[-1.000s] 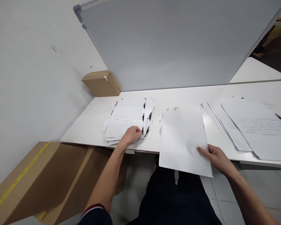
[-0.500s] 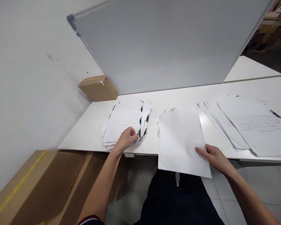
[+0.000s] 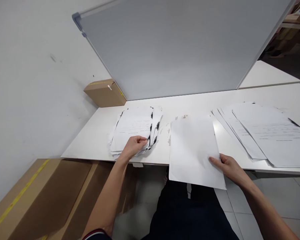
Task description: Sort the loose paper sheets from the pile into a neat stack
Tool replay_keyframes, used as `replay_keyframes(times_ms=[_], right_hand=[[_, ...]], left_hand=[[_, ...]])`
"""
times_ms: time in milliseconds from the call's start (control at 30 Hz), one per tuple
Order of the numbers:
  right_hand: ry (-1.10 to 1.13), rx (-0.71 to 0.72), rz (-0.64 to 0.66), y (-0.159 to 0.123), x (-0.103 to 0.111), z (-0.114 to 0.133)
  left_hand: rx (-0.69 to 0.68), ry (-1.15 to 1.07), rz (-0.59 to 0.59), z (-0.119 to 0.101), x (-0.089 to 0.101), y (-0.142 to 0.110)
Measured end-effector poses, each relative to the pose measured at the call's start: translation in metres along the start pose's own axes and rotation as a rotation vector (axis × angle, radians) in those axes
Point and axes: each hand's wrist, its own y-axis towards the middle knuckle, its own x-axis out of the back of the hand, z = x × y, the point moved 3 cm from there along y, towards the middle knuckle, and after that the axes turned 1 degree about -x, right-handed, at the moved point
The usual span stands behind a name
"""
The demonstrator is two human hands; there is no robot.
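Observation:
My left hand (image 3: 133,146) rests on the near edge of a messy stack of printed sheets (image 3: 133,128) with black smudged edges, its fingers curled round the lower right corner of the top sheets. My right hand (image 3: 227,166) pinches the lower right edge of a blank white sheet (image 3: 192,150) that lies on the white table (image 3: 95,136) and overhangs its front edge above my lap.
A second spread pile of printed pages (image 3: 267,133) lies at the right. A large whiteboard (image 3: 180,50) leans at the table's back. A small cardboard box (image 3: 105,93) sits at the back left; big cardboard boxes (image 3: 45,196) stand on the floor at left.
My left hand's fingers have shifted slightly on the stack's corner, lifting the sheet edges a little. The right hand and the blank sheet have stayed put.

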Motion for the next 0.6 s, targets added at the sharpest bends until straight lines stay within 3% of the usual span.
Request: replay_keyframes(times_ms=[167,367,600], right_hand=[[0.021,0.006,0.004,-0.0008,-0.0002,0.0020],[0.038,0.014,0.005,-0.0009,0.0004,0.0028],[0.031,-0.003,0.003,-0.0026,0.0006,0.0054]], left_hand=[[0.002,0.188,-0.077,-0.0067,0.0072,0.0013],[0.209,-0.081,0.025,-0.0032,0.0062,0.0070],[0.205,-0.133,0.072,0.0016,0.0071,0.0072]])
